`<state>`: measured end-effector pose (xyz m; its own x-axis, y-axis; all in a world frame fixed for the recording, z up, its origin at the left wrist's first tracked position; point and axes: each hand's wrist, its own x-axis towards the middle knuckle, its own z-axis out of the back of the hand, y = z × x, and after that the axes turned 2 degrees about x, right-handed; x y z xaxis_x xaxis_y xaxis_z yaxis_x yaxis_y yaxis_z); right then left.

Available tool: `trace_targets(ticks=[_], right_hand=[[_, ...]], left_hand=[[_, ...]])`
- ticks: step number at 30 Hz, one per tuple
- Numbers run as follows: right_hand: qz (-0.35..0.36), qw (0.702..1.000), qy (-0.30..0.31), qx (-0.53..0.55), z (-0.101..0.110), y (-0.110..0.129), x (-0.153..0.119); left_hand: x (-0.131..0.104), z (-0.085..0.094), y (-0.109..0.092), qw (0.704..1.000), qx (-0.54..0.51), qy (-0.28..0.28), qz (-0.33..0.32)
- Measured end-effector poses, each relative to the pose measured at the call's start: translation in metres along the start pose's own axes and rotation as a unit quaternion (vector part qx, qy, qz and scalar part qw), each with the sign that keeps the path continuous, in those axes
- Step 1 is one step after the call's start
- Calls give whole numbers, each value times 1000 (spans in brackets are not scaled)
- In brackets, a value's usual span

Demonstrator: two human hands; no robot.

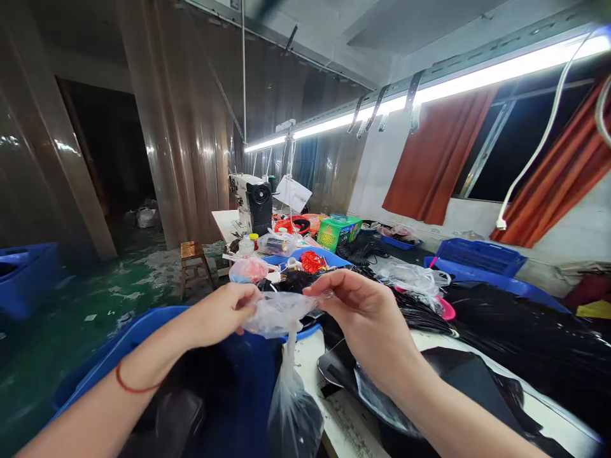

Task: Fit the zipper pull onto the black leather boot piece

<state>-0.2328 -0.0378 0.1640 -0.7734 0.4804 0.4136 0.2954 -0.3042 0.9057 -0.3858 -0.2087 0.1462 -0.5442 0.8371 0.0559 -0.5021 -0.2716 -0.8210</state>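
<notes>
Between my two hands a clear plastic bag is stretched out by its top. My left hand pinches one side of it, thumb against fingers. On the other side my right hand grips the bag's edge between thumb and fingertips. Below the hands the bag narrows to a twisted neck, then widens where something dark shows through at the bottom. What that dark content is, I cannot make out. A red cord circles my left wrist.
A blue bin with dark contents stands below my left arm. On the table lie black strips, black sheet pieces and loose clear plastic. Farther back are a sewing machine, a green box and a wooden stool.
</notes>
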Motion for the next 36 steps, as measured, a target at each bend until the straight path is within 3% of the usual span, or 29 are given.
trace_targets(ticks=[3, 6, 10, 13, 15, 18, 24, 27, 30, 33, 36], right_hand=[[92, 990, 70, -76, -1, 1, -4], [166, 960, 184, -133, -2, 10, -7], [157, 939, 252, -172, 4, 34, -4], [169, 939, 204, -221, 9, 51, 7], [236, 923, 161, -256, 9, 55, 16], [318, 896, 149, -272, 2, 47, 28], [229, 917, 135, -298, -7, 27, 38], [285, 914, 50, -284, -9, 27, 37], [324, 889, -28, -323, -11, 21, 38], [276, 868, 5, -412, 1, 14, 52], [262, 856, 15, -445, 31, 15, 75]], left_hand=[[4, 16, -18, 988, -147, -20, 50], [11, 17, -41, 956, -277, -55, 76], [26, 10, -66, 949, -304, -70, 46], [36, 9, -80, 977, -206, -49, -17], [42, 11, -89, 986, -157, -25, -45], [49, 14, -98, 987, -150, -13, -62], [59, 21, -97, 991, -70, -65, -92], [65, 19, -96, 989, -93, -53, -104], [71, 14, -102, 984, -140, -48, -102], [78, 19, -107, 983, -151, -66, -83], [86, 40, -101, 991, -93, -69, -64]])
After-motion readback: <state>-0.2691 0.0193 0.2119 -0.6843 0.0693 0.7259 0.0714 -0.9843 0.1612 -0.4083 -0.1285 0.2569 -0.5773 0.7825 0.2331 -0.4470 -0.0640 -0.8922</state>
